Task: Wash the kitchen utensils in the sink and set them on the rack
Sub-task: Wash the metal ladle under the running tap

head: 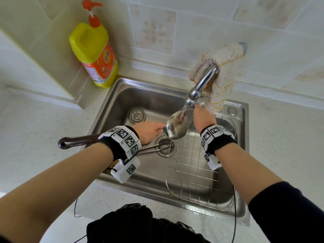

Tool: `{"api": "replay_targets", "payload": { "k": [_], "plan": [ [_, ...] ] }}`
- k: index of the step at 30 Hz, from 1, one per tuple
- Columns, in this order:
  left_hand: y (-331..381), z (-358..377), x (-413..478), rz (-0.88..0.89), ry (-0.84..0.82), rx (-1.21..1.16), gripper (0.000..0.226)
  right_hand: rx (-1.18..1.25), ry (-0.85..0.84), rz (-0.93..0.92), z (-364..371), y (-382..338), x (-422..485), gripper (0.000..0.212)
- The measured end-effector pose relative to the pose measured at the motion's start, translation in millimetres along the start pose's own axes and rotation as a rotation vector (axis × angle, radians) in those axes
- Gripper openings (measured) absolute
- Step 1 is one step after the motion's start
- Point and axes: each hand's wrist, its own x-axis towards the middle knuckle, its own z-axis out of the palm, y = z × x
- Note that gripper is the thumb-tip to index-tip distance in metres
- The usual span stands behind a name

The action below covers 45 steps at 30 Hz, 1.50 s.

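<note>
The fingers (158,128) of the left hand (149,131) are curled tight around the neck of a big shiny metal spoon with a long dark brown handle (175,128). They hold it right where the handle meets the bowl. The bowl faces up, over the middle of the sink, under the tap. A thin stream of water (183,113) falls into it. The brown handle sticks out past the left wrist toward 9 o'clock, over the sink's edge.

The right hand (203,118) reaches up to the bottom of the curved silver tap (203,81), at 1 o'clock from the spoon. Its fingers are hidden behind the tap, so I cannot tell if they grip anything.

A fluffy white cloth with yellow lines (222,67) hangs over the tap.

Both wrists wear black bands with white squares (124,141) on them.

Below the spoon, at 6 o'clock, thin metal tongs (152,148) lie on the bottom of the steel sink (140,95), with their tips over the round drain strainer (164,146). A silver wire rack (191,165) sits in the sink's right part, at 4 o'clock from the drain.

A yellow soap bottle with an orange pump (95,55) stands on the pale speckled worktop (43,123), just beside the sink's corner at 11 o'clock.
</note>
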Motion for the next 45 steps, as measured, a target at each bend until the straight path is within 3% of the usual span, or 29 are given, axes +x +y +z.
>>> {"api": "replay_targets", "payload": {
  "k": [13, 17, 20, 24, 26, 32, 35, 37, 41, 45],
  "plan": [
    [2, 2, -2, -0.024, -0.005, -0.004, 0.026, 0.155, -0.017, 0.010, 10, 7, 5, 0.023],
    [3, 0, -2, -0.022, 0.006, -0.001, 0.027, 0.298, 0.000, 0.100, 12, 7, 7, 0.026],
    [3, -1, -2, -0.025, 0.003, 0.000, 0.027, 0.276, -0.041, 0.112, 17, 11, 11, 0.027],
    [3, -1, -1, -0.022, 0.001, -0.009, 0.026, 0.379, -0.108, 0.233, 29, 18, 19, 0.046],
    [3, -2, 0, -0.014, 0.005, -0.007, 0.024, 0.428, -0.090, 0.282, 27, 17, 19, 0.038],
    [2, -1, -1, -0.004, 0.020, -0.001, 0.024, 0.386, -0.051, 0.164, 20, 14, 14, 0.030],
    [2, 0, -1, -0.007, 0.016, -0.001, 0.024, 0.440, -0.059, 0.240, 18, 15, 13, 0.039],
    [3, 0, 0, -0.001, 0.008, -0.003, 0.024, 0.534, -0.013, 0.249, 21, 16, 12, 0.032],
    [5, 0, 1, -0.005, -0.001, 0.007, 0.025, 0.443, -0.043, 0.220, 15, 17, 11, 0.034],
    [7, -2, 2, -0.001, 0.013, 0.002, 0.026, 0.511, 0.008, 0.179, 11, 18, 12, 0.028]
  ]
}}
